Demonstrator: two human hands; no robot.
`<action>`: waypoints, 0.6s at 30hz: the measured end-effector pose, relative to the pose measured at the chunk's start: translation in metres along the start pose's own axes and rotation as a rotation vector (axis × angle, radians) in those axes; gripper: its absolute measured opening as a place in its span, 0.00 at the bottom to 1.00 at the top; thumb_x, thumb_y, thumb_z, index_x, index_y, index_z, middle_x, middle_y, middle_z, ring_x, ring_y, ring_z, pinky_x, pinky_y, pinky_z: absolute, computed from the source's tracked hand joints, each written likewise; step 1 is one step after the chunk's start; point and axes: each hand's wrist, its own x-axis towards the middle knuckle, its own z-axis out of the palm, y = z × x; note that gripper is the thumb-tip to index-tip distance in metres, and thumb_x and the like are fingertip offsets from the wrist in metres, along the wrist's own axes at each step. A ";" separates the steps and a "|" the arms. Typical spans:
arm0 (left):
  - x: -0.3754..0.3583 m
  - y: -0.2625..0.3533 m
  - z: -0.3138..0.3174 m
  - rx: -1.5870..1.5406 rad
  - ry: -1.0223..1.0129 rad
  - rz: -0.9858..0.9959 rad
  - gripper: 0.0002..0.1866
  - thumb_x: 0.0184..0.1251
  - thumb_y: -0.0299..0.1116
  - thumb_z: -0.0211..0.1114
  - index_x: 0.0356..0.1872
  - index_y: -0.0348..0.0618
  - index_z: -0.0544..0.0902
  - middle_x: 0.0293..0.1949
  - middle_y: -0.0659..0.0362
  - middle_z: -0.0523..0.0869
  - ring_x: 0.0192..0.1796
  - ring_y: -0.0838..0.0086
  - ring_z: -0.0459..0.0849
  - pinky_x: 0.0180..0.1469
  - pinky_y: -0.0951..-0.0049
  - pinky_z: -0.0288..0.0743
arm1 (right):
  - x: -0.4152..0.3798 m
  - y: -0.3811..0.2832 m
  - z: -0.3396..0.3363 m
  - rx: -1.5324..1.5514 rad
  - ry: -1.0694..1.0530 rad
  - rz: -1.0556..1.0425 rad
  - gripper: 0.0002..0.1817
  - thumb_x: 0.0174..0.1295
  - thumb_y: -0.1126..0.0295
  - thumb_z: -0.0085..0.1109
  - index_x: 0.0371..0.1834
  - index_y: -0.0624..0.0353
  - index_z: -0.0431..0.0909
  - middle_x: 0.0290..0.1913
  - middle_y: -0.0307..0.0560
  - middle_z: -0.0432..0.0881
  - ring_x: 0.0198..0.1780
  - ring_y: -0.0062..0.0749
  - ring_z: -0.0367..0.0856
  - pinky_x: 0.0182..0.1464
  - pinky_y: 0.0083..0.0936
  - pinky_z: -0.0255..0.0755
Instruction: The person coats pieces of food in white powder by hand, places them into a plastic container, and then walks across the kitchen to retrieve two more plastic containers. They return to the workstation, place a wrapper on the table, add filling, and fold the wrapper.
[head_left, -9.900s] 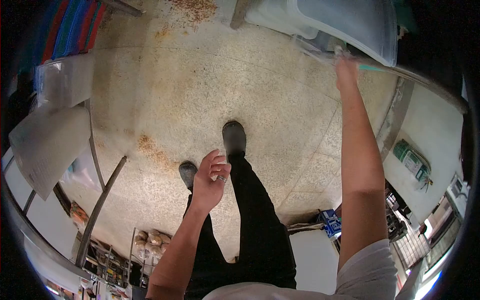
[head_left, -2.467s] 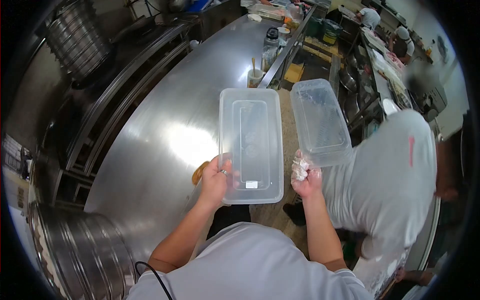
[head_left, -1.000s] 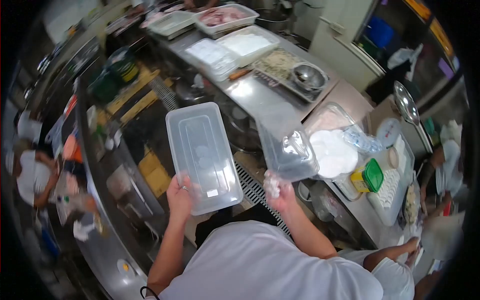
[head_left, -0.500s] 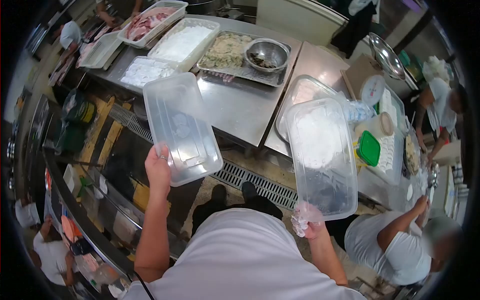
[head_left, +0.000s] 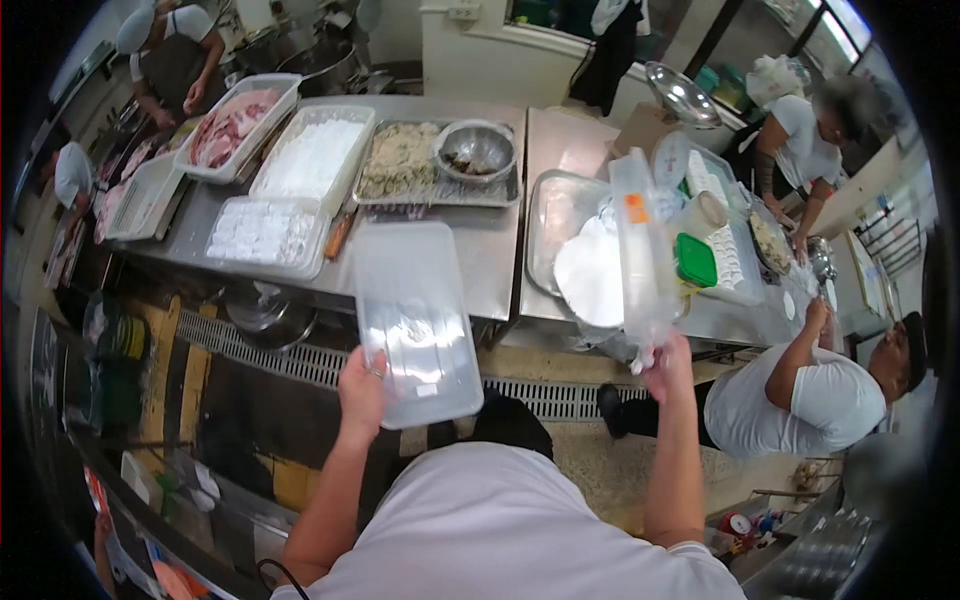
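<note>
My left hand [head_left: 364, 392] grips the edge of a translucent rectangular plastic lid [head_left: 416, 320] and holds it flat in front of me. In my right hand [head_left: 668, 368], slightly blurred, is a clear plastic container [head_left: 640, 250], turned on edge so its narrow side with an orange sticker faces me. White residue shows at the right fingertips. Behind the container, a white mass [head_left: 588, 275] sits on a metal tray [head_left: 548, 215]; part of it is hidden.
On the steel table [head_left: 480, 255] stand a tub of white powder [head_left: 315, 155], a box of white pieces [head_left: 258, 236], a tray of pale mixture [head_left: 395, 165] with a steel bowl [head_left: 475, 150], and raw meat [head_left: 230, 128]. A green-lidded tub [head_left: 695, 260] and a co-worker [head_left: 795, 395] are rightward.
The container in my right hand has turned from broad face to edge-on and risen. My left hand's lid now appears lower and further right. The view has shifted, showing more of the far side.
</note>
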 end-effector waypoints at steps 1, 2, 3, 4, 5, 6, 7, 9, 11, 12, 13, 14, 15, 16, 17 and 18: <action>0.002 0.004 0.007 0.046 -0.041 -0.031 0.12 0.88 0.33 0.54 0.56 0.40 0.83 0.37 0.61 0.88 0.32 0.78 0.86 0.31 0.74 0.80 | 0.016 -0.018 0.003 -0.161 0.062 -0.078 0.09 0.73 0.66 0.55 0.43 0.60 0.79 0.25 0.37 0.73 0.20 0.25 0.73 0.19 0.31 0.73; 0.002 0.013 0.015 -0.013 -0.081 -0.121 0.10 0.86 0.30 0.59 0.57 0.37 0.84 0.41 0.61 0.89 0.37 0.81 0.85 0.39 0.74 0.81 | 0.034 -0.035 0.008 -0.321 0.130 -0.150 0.09 0.74 0.67 0.53 0.43 0.60 0.80 0.26 0.36 0.73 0.22 0.25 0.73 0.20 0.31 0.73; 0.005 0.015 0.024 -0.027 -0.111 -0.139 0.10 0.86 0.30 0.59 0.56 0.37 0.84 0.40 0.62 0.89 0.35 0.81 0.84 0.36 0.74 0.80 | 0.056 -0.050 0.013 -0.476 0.174 -0.251 0.09 0.73 0.68 0.53 0.44 0.62 0.80 0.27 0.42 0.77 0.23 0.32 0.76 0.24 0.36 0.75; 0.011 0.019 0.033 -0.037 -0.139 -0.160 0.09 0.86 0.31 0.59 0.55 0.38 0.84 0.38 0.62 0.89 0.33 0.81 0.84 0.34 0.74 0.80 | 0.086 -0.064 0.017 -0.630 0.221 -0.344 0.09 0.73 0.70 0.53 0.46 0.63 0.80 0.28 0.47 0.81 0.24 0.39 0.79 0.28 0.41 0.77; 0.015 0.028 0.042 -0.030 -0.173 -0.202 0.09 0.86 0.31 0.59 0.56 0.39 0.83 0.37 0.62 0.89 0.33 0.80 0.85 0.33 0.75 0.80 | 0.132 -0.073 0.007 -1.053 0.300 -0.620 0.09 0.72 0.70 0.53 0.45 0.64 0.80 0.31 0.55 0.84 0.27 0.47 0.82 0.33 0.46 0.79; 0.021 0.027 0.049 -0.024 -0.200 -0.190 0.09 0.87 0.31 0.59 0.56 0.39 0.83 0.37 0.61 0.89 0.33 0.80 0.85 0.32 0.75 0.80 | 0.174 -0.081 -0.003 -1.483 0.368 -0.882 0.09 0.72 0.70 0.54 0.45 0.65 0.79 0.34 0.63 0.86 0.31 0.55 0.85 0.37 0.51 0.80; 0.028 0.025 0.054 -0.020 -0.219 -0.181 0.10 0.87 0.31 0.59 0.56 0.38 0.83 0.38 0.61 0.89 0.34 0.80 0.85 0.32 0.75 0.81 | 0.188 -0.100 0.023 -1.501 0.375 -0.879 0.09 0.72 0.69 0.54 0.44 0.65 0.79 0.36 0.66 0.87 0.35 0.60 0.86 0.40 0.54 0.81; 0.041 0.030 0.071 -0.002 -0.202 -0.176 0.10 0.87 0.31 0.58 0.56 0.38 0.82 0.39 0.60 0.89 0.35 0.79 0.86 0.32 0.74 0.82 | 0.218 -0.125 0.075 -1.552 0.367 -0.917 0.10 0.72 0.67 0.55 0.42 0.64 0.78 0.38 0.67 0.87 0.40 0.64 0.87 0.43 0.57 0.80; 0.053 0.042 0.085 0.041 -0.172 -0.208 0.09 0.87 0.31 0.58 0.56 0.38 0.82 0.39 0.59 0.89 0.35 0.79 0.87 0.32 0.74 0.83 | 0.262 -0.136 0.112 -1.603 0.351 -1.006 0.10 0.71 0.65 0.57 0.40 0.61 0.78 0.39 0.61 0.86 0.40 0.62 0.88 0.43 0.58 0.80; 0.058 0.045 0.090 0.062 -0.157 -0.228 0.09 0.87 0.31 0.58 0.55 0.38 0.82 0.39 0.59 0.89 0.35 0.79 0.87 0.32 0.74 0.83 | 0.285 -0.134 0.126 -1.692 0.296 -1.050 0.08 0.70 0.66 0.58 0.41 0.60 0.79 0.39 0.58 0.87 0.41 0.59 0.89 0.43 0.56 0.81; 0.063 0.045 0.094 0.032 -0.150 -0.224 0.09 0.87 0.31 0.58 0.55 0.38 0.82 0.37 0.60 0.88 0.33 0.79 0.86 0.31 0.74 0.82 | 0.308 -0.124 0.137 -1.786 0.236 -1.087 0.07 0.68 0.67 0.59 0.43 0.58 0.80 0.39 0.55 0.88 0.41 0.55 0.90 0.42 0.54 0.83; 0.069 0.046 0.097 0.062 -0.142 -0.216 0.09 0.87 0.31 0.58 0.54 0.38 0.82 0.36 0.60 0.88 0.32 0.79 0.85 0.31 0.74 0.81 | 0.328 -0.112 0.149 -1.882 0.168 -1.122 0.07 0.66 0.68 0.59 0.44 0.57 0.81 0.39 0.53 0.89 0.41 0.51 0.91 0.42 0.51 0.85; 0.075 0.047 0.097 0.092 -0.133 -0.208 0.09 0.87 0.31 0.57 0.54 0.38 0.82 0.36 0.60 0.88 0.32 0.79 0.85 0.31 0.74 0.81 | 0.339 -0.095 0.163 -1.918 0.075 -1.088 0.08 0.65 0.68 0.60 0.44 0.56 0.81 0.39 0.51 0.89 0.42 0.49 0.91 0.42 0.50 0.85; 0.081 0.049 0.097 0.123 -0.122 -0.198 0.09 0.87 0.31 0.57 0.54 0.39 0.82 0.35 0.61 0.88 0.31 0.80 0.84 0.31 0.74 0.80 | 0.344 -0.074 0.176 -1.949 -0.017 -1.056 0.08 0.63 0.68 0.61 0.44 0.54 0.81 0.40 0.48 0.89 0.42 0.47 0.92 0.42 0.48 0.86; 0.083 0.055 0.103 0.120 -0.080 -0.199 0.09 0.88 0.32 0.57 0.53 0.39 0.83 0.33 0.61 0.87 0.29 0.80 0.83 0.31 0.75 0.79 | 0.347 -0.051 0.184 -1.899 -0.093 -1.055 0.08 0.63 0.69 0.61 0.44 0.55 0.81 0.40 0.48 0.89 0.43 0.47 0.91 0.42 0.47 0.85; 0.087 0.060 0.105 0.114 -0.057 -0.189 0.09 0.88 0.33 0.57 0.53 0.39 0.83 0.34 0.62 0.87 0.29 0.80 0.83 0.31 0.75 0.79 | 0.348 -0.026 0.188 -1.851 -0.167 -1.054 0.08 0.63 0.69 0.61 0.44 0.55 0.81 0.40 0.49 0.89 0.43 0.47 0.91 0.42 0.46 0.85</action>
